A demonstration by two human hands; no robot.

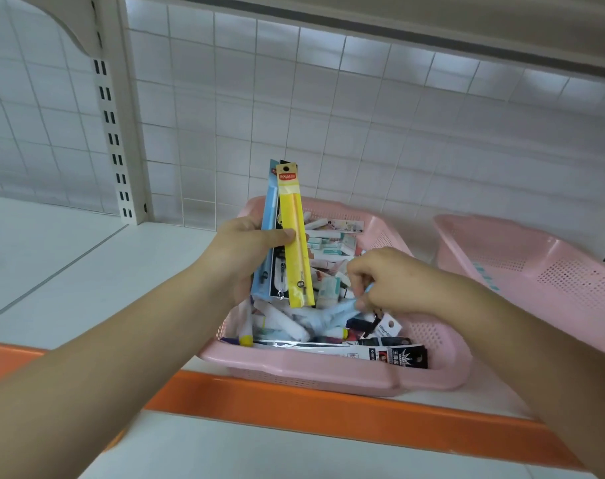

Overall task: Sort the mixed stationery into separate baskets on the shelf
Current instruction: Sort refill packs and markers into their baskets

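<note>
Judging by the heaped pink basket (294, 369), sorting is barely begun: long packets (294, 219) are gripped upright above it in the left hand (249, 243), a pale blue packet (332, 314) is pinched inside it by the right hand (397, 281); the neighbouring basket (553, 271) is not yet filled.

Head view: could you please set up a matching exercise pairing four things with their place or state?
1 yellow packet
2 front pink basket
3 second pink basket
4 right hand

A far right on the shelf
B pinching a light blue packet
C upright in the grip of the left hand
D full of mixed stationery

Pairs: 1-C, 2-D, 3-A, 4-B
</note>
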